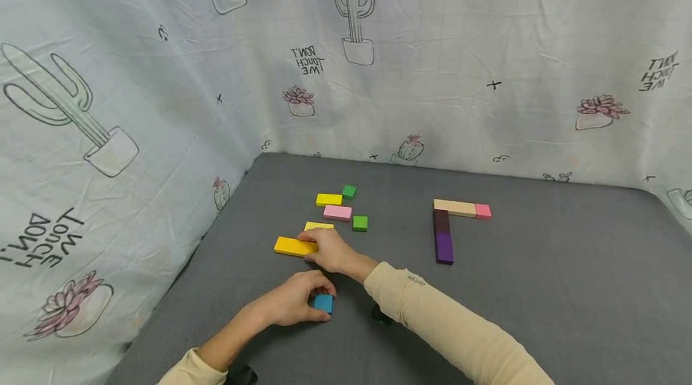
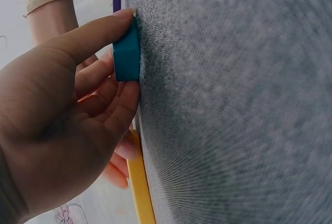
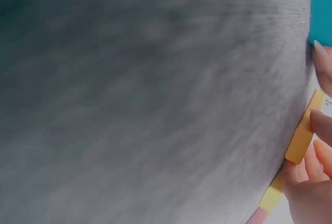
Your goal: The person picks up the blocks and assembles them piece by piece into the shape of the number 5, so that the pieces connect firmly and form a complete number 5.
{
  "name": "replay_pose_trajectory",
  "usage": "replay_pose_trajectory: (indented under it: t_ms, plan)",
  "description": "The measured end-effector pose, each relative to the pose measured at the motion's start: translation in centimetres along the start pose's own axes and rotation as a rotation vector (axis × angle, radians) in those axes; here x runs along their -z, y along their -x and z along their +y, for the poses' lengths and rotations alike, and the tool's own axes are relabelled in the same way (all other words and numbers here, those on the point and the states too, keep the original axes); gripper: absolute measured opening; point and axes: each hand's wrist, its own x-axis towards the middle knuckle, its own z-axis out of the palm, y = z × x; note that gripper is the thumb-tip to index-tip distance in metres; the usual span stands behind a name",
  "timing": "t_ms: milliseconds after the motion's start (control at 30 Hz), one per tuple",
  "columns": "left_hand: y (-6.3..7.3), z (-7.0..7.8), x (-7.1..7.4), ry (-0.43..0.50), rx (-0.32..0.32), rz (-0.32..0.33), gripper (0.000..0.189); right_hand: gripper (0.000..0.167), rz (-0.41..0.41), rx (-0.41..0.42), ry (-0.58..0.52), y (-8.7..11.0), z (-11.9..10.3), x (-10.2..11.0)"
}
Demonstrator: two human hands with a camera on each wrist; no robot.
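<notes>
My left hand [image 1: 297, 301] pinches a small blue block [image 1: 324, 303] between thumb and fingers, low at the cloth surface. In the left wrist view the same blue block [image 2: 127, 55] shows its side between thumb and fingertips. Just beyond it, my right hand [image 1: 334, 251] grips the right end of a long orange-yellow block [image 1: 291, 246] lying flat. Thumb and fingers are on opposite sides of this orange-yellow block [image 3: 299, 145] in the right wrist view. A lighter yellow block [image 1: 319, 226] lies right behind it, partly covered by my right hand.
Farther back lie a yellow block [image 1: 328, 200], a pink block [image 1: 337, 212], a dark green block [image 1: 349, 192] and a lighter green block [image 1: 360, 223]. To the right, a tan block [image 1: 454, 208], coral block [image 1: 483, 211], dark brown block [image 1: 441, 221] and purple block [image 1: 444, 248] form a corner.
</notes>
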Motion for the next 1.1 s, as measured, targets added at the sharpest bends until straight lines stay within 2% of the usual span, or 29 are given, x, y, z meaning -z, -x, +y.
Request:
replay_pose_trajectory:
  t_ms: [100,467,800,1100]
  plan:
    - [0.0,0.0,0.1,-0.011,0.004,-0.001,0.03,0.041,0.003,-0.003,0.009,0.4,0.4,0.4]
    - [-0.1,0.0,0.2,-0.002,0.079,-0.028,0.029,0.044,-0.023,-0.004,0.004,2.1,2.5,2.2]
    - [-0.1,0.2,0.2,0.0,0.093,-0.032,0.028,0.044,-0.033,0.029,-0.01,3.0,3.5,3.3]
    - [0.0,0.1,0.0,0.006,0.07,-0.02,0.028,0.045,-0.073,0.016,0.01,3.8,4.1,4.4]
